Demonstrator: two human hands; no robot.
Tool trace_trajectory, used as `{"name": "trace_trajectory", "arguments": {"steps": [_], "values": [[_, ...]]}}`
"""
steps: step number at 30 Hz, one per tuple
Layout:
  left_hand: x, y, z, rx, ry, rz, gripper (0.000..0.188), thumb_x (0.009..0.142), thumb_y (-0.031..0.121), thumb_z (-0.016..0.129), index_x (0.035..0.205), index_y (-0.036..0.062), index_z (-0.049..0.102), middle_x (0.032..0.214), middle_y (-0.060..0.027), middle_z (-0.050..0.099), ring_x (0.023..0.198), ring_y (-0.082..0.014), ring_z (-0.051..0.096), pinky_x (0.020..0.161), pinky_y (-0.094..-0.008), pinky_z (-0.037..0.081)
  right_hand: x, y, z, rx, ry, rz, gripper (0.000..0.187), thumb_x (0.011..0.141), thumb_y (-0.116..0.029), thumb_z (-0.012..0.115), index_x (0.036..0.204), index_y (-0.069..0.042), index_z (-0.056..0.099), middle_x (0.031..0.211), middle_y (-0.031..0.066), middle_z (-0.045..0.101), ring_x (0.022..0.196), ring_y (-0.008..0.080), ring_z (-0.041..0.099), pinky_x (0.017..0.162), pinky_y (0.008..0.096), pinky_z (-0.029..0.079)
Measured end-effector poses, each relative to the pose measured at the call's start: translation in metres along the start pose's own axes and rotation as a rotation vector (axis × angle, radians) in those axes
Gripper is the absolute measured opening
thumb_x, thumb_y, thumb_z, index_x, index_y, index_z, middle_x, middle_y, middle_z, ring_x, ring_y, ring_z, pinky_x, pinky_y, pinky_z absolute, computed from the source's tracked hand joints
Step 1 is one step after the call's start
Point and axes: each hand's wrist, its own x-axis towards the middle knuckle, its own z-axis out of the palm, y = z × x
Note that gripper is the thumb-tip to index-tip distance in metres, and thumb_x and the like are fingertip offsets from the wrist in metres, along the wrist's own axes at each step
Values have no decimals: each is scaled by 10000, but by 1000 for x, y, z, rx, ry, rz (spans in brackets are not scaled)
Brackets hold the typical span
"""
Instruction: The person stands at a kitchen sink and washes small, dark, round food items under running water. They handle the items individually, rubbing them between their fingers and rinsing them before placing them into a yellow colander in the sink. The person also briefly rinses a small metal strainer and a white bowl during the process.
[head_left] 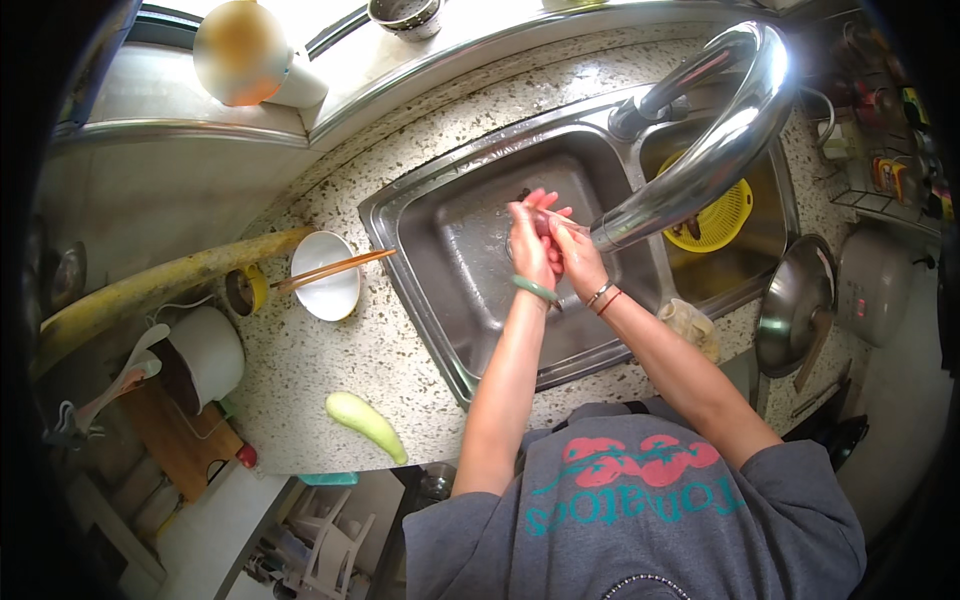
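Over the left basin of a steel sink [470, 360], both my hands are together beneath the mouth of a tall chrome faucet [690, 190]. My left hand [532, 245], with a green bangle at its wrist, is curled against one side of a small reddish-brown, smooth thing [542, 222]. Against its other side presses my right hand [582, 262], fingers closed. The fingers cover most of it, so its kind does not show. A dark pointed tip shows below the hands, near the bangle. Small dark bits lie in the wet basin beyond my fingers.
In the right basin sits a yellow plastic colander [722, 212] with dark pieces. Left of the sink are a white bowl [325, 295] with chopsticks [345, 267] across it and a pale green gourd [365, 425]. A metal pan lid [795, 305] leans at the right.
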Motion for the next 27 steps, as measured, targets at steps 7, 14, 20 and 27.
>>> {"name": "trace_trajectory", "arguments": {"steps": [7, 14, 20, 27], "values": [[13, -12, -11, 48, 167, 0, 360, 950, 380, 371, 784, 79, 475, 777, -90, 584, 703, -164, 552, 676, -289, 473, -8, -20, 4, -148, -48, -137, 285, 912, -178, 486, 1110, 3, 581, 1011, 64, 617, 889, 92, 537, 767, 224, 433], [23, 0, -14, -113, -132, -199, 395, 948, 428, 324, 876, 81, 499, 840, -87, 574, 809, -254, 603, 665, -361, 510, 2, -18, 13, -20, -44, -184, 318, 922, -189, 480, 1187, -19, 524, 1086, 41, 557, 882, 78, 514, 728, 210, 435], [-9, -38, -22, 549, -44, 387, 486, 894, 139, 444, 1337, 51, 264, 1200, -102, 415, 1129, -204, 405, 1003, -300, 281, 9, -1, 2, 123, -11, 52, 241, 865, -213, 554, 1050, -59, 576, 1021, 34, 584, 950, 113, 523, 809, 272, 429], [12, -27, -20, 324, 37, 173, 316, 933, 358, 451, 842, 56, 476, 767, -32, 503, 727, -106, 477, 700, -235, 407, 0, -15, 10, -188, 20, -80, 399, 975, -317, 338, 1076, -14, 576, 940, 36, 611, 850, 104, 547, 758, 235, 438]]}}
